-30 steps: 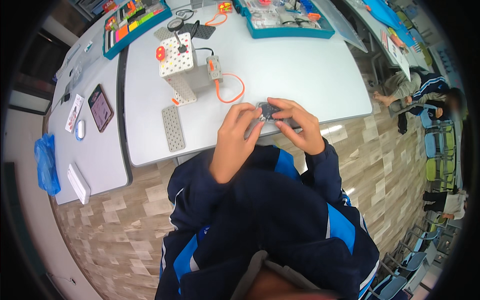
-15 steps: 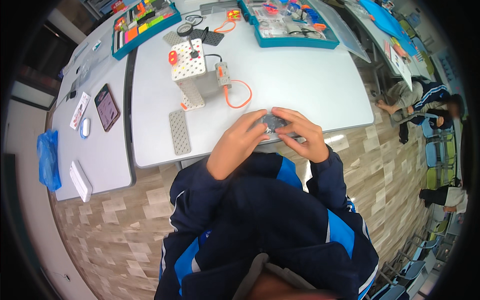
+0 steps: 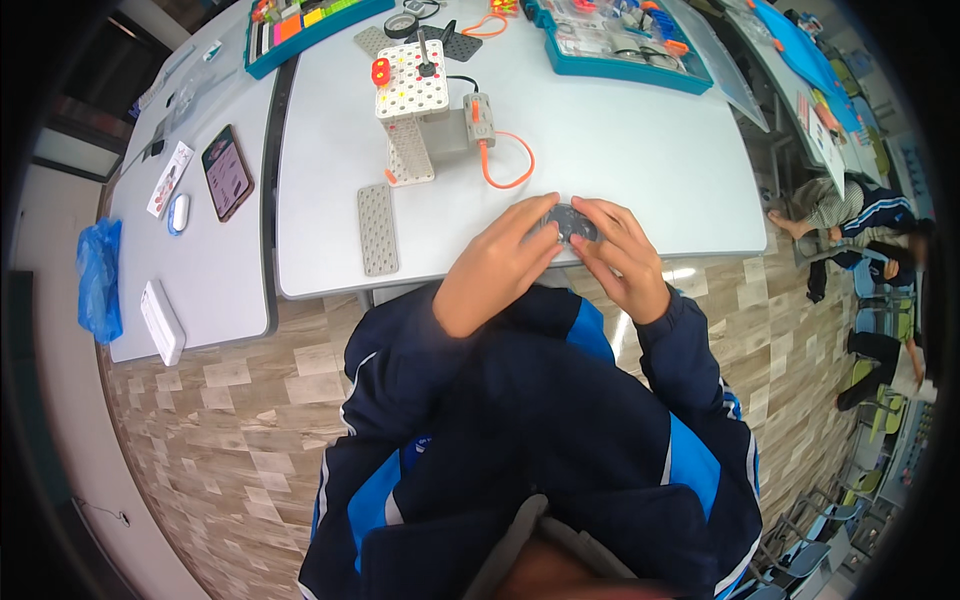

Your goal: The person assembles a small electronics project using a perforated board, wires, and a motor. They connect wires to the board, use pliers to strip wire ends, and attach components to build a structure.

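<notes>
Between both sets of fingertips sits a dark grey round disc (image 3: 572,224), held near the table's front edge. My left hand (image 3: 503,262) grips its left side, and my right hand (image 3: 628,258) grips its right side. The fingers cover much of the rim. Beyond my left hand stands a model of white perforated plates (image 3: 412,90), with a red piece (image 3: 381,71) and an upright black shaft (image 3: 427,60) on top. A grey box with an orange switch (image 3: 479,118) is beside it, and an orange cable (image 3: 531,158) loops out. A grey perforated plate (image 3: 377,230) lies flat at left.
Teal cases of parts stand at the back left (image 3: 300,45) and back right (image 3: 630,68). A small black wheel (image 3: 401,25) lies behind the model. Across a gap, the left table (image 3: 215,285) bears a phone (image 3: 228,172) and a white box (image 3: 162,322). Other people are at the far right.
The view has shifted, so the table and model appear farther up and to the right. Both hands still hold the disc, whose round face now shows more clearly.
</notes>
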Tool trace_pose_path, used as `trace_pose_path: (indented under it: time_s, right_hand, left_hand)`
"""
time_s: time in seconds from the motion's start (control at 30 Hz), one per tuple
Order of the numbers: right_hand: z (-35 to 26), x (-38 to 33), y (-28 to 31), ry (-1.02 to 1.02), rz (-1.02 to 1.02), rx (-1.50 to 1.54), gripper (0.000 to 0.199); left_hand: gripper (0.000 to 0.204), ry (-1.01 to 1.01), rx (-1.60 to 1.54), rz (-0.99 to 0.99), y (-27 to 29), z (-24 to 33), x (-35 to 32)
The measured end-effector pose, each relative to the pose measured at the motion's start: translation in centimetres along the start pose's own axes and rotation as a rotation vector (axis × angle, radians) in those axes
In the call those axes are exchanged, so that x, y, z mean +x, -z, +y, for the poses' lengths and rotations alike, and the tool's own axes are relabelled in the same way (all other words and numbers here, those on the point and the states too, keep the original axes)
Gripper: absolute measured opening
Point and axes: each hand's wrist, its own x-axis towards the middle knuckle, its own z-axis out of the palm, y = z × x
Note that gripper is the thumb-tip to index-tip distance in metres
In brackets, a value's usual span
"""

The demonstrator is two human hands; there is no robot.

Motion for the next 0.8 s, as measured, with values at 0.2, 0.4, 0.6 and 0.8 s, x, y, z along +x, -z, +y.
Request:
trace_pose_path:
  time_s: [0.2, 0.4, 0.6, 0.8]
  right_hand:
    - [0.5, 0.4, 0.5, -0.002, -0.076, 0.028, 0.021]
    - [0.9, 0.2, 0.8, -0.009, -0.09, 0.052, 0.032]
    - [0.6, 0.3, 0.5, 0.045, 0.002, 0.005, 0.04]
    - [0.4, 0.8, -0.2, 0.218, 0.042, -0.08, 0.041]
  left_hand:
    - [0.024, 0.003, 0.048, 0.008, 0.0, -0.3, 0.2]
    - [0.027, -0.033, 0.064, 0.023, -0.1, -0.5, 0.0]
    - [0.031, 0.006, -0.066, 0.065, 0.3, -0.3, 0.3]
    - [0.034, -0.057, 0.02, 0.08, 0.2, 0.0, 0.1]
